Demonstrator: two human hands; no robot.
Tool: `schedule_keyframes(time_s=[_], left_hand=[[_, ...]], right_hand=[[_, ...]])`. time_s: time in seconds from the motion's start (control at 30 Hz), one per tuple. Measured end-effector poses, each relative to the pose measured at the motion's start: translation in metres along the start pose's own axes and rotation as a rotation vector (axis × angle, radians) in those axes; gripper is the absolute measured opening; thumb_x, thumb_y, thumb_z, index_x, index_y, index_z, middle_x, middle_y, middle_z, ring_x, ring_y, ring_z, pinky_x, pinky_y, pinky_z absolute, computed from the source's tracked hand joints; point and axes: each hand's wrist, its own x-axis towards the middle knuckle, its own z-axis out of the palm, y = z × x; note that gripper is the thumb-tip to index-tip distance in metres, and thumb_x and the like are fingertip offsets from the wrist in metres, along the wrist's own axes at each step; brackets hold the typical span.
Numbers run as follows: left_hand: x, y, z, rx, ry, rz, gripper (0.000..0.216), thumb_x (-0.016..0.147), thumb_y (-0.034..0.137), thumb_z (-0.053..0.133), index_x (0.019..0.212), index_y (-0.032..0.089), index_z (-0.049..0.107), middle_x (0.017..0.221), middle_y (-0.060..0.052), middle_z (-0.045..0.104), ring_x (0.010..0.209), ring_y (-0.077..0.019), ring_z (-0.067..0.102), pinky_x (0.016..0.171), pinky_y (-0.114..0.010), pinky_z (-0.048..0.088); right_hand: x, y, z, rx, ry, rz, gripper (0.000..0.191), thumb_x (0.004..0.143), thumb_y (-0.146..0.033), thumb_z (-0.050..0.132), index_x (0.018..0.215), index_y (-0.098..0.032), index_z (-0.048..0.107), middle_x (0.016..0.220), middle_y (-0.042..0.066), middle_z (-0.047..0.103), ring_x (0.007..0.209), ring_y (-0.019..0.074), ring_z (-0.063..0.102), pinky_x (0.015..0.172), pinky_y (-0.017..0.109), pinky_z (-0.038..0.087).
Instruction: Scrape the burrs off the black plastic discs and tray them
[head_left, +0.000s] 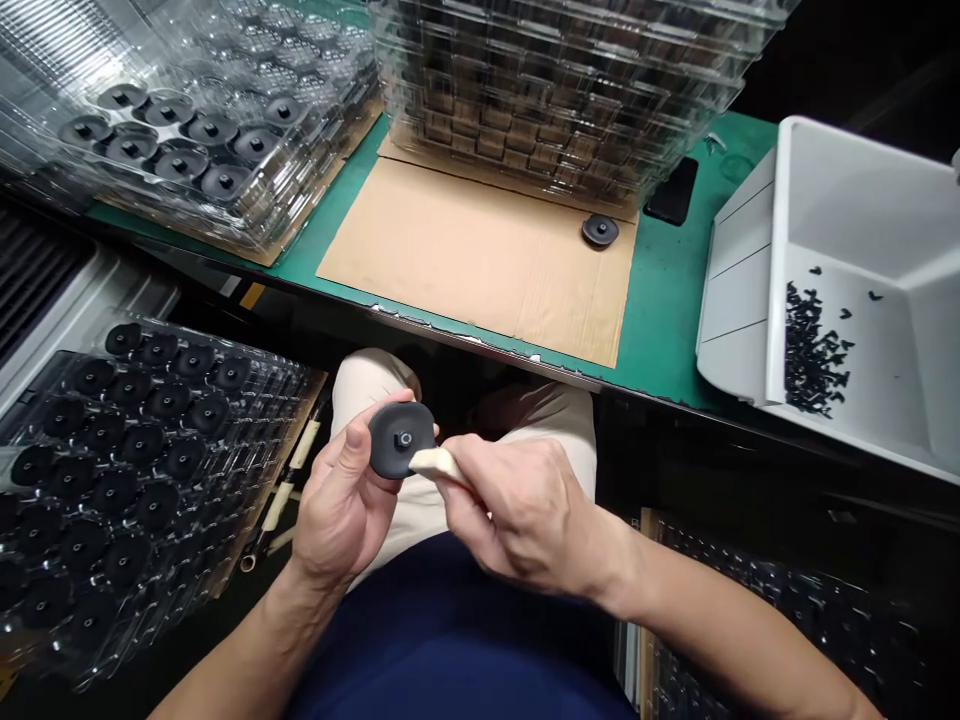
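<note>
My left hand (pixel 341 495) grips a black round plastic part (pixel 384 440) by its edge, above my lap. A small raised post with a light ring stands at the middle of its face, which is tilted toward me. In my right hand (pixel 517 510) is a cream-coloured flat piece (pixel 433 462), pinched between thumb and fingers. Its tip touches or overlaps the lower right rim of the black part. My right hand hides the rest of the cream piece. A similar loose black part (pixel 600 231) lies on the cardboard sheet (pixel 457 260).
Clear trays (pixel 300 190) of black parts stand at the table's left, and more trays (pixel 225 470) sit lower left. Stacked clear trays (pixel 555 90) rise at the back. A white bin (pixel 862 180) with small black scraps stands right, near a phone (pixel 673 190).
</note>
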Motion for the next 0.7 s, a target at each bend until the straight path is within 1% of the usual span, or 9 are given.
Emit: schedule_keyframes(time_s=[0.07, 0.13, 0.2, 0.27, 0.33, 0.47, 0.53, 0.6, 0.7], left_hand=[[0.0, 0.0, -0.001, 0.02, -0.064, -0.059, 0.043, 0.089, 0.049, 0.076, 0.115, 0.015, 0.08, 0.098, -0.01, 0.08, 0.08, -0.0201, 0.075, 0.078, -0.03, 0.064], [0.002, 0.001, -0.003, 0.052, -0.156, -0.151, 0.046, 0.088, 0.051, 0.076, 0.111, 0.013, 0.081, 0.092, -0.011, 0.079, 0.071, -0.0198, 0.073, 0.068, -0.031, 0.064], [0.002, 0.002, -0.005, 0.063, -0.224, -0.214, 0.047, 0.087, 0.055, 0.075, 0.103, 0.011, 0.082, 0.088, -0.013, 0.078, 0.071, -0.0218, 0.072, 0.063, -0.032, 0.064], [0.002, 0.002, -0.005, 0.045, -0.256, -0.238, 0.045, 0.086, 0.056, 0.076, 0.093, 0.011, 0.083, 0.084, -0.012, 0.077, 0.072, -0.0229, 0.072, 0.061, -0.031, 0.063], [0.002, 0.002, -0.003, 0.021, -0.24, -0.233, 0.043, 0.085, 0.055, 0.077, 0.092, 0.013, 0.083, 0.083, -0.011, 0.077, 0.072, -0.0213, 0.071, 0.06, -0.029, 0.063], [0.004, 0.003, -0.003, 0.011, -0.13, -0.173, 0.046, 0.083, 0.053, 0.08, 0.11, 0.015, 0.081, 0.084, -0.007, 0.077, 0.068, -0.0174, 0.07, 0.062, -0.027, 0.063], [0.007, 0.001, -0.004, 0.021, -0.14, -0.212, 0.047, 0.082, 0.053, 0.081, 0.107, 0.013, 0.082, 0.081, -0.007, 0.076, 0.067, -0.0177, 0.069, 0.058, -0.027, 0.062], [0.01, -0.001, -0.005, 0.024, -0.19, -0.294, 0.045, 0.081, 0.054, 0.082, 0.094, 0.011, 0.082, 0.076, -0.008, 0.074, 0.064, -0.0184, 0.068, 0.052, -0.027, 0.06], [0.011, -0.005, -0.004, -0.012, -0.28, -0.468, 0.051, 0.08, 0.06, 0.08, 0.083, 0.009, 0.08, 0.068, -0.008, 0.071, 0.057, -0.0173, 0.065, 0.044, -0.026, 0.057]], right_hand=[[0.005, 0.004, -0.006, -0.067, 0.029, 0.016, 0.016, 0.103, -0.025, 0.045, 0.091, -0.019, 0.054, 0.073, -0.002, 0.058, 0.058, 0.0116, 0.047, 0.056, 0.03, 0.028], [0.011, 0.007, -0.012, -0.132, 0.048, -0.015, 0.018, 0.105, -0.024, 0.043, 0.096, -0.018, 0.057, 0.076, 0.0, 0.06, 0.062, 0.0124, 0.051, 0.057, 0.031, 0.029], [0.016, 0.008, -0.017, -0.199, 0.053, -0.117, 0.02, 0.106, -0.023, 0.042, 0.1, -0.017, 0.06, 0.076, 0.0, 0.061, 0.062, 0.0131, 0.051, 0.058, 0.032, 0.029], [0.018, 0.007, -0.019, -0.26, 0.058, -0.204, 0.021, 0.106, -0.022, 0.043, 0.101, -0.016, 0.062, 0.075, 0.0, 0.06, 0.06, 0.0133, 0.048, 0.057, 0.033, 0.027], [0.017, 0.007, -0.018, -0.272, 0.067, -0.191, 0.022, 0.106, -0.023, 0.043, 0.099, -0.016, 0.062, 0.074, 0.0, 0.059, 0.059, 0.0134, 0.047, 0.056, 0.033, 0.027], [0.007, 0.01, -0.014, -0.17, 0.03, -0.048, 0.022, 0.104, -0.024, 0.043, 0.092, -0.016, 0.06, 0.073, -0.001, 0.057, 0.06, 0.0126, 0.048, 0.057, 0.03, 0.03], [0.005, 0.011, -0.014, -0.18, 0.012, -0.031, 0.02, 0.103, -0.022, 0.044, 0.092, -0.017, 0.059, 0.074, -0.001, 0.056, 0.061, 0.0124, 0.047, 0.057, 0.03, 0.029], [0.007, 0.011, -0.017, -0.255, 0.001, -0.089, 0.019, 0.104, -0.021, 0.043, 0.096, -0.017, 0.06, 0.075, -0.001, 0.056, 0.061, 0.0135, 0.045, 0.058, 0.032, 0.027], [0.016, 0.011, -0.023, -0.353, -0.046, -0.299, 0.019, 0.106, -0.021, 0.043, 0.109, -0.019, 0.061, 0.08, -0.001, 0.056, 0.062, 0.0148, 0.041, 0.059, 0.033, 0.024]])
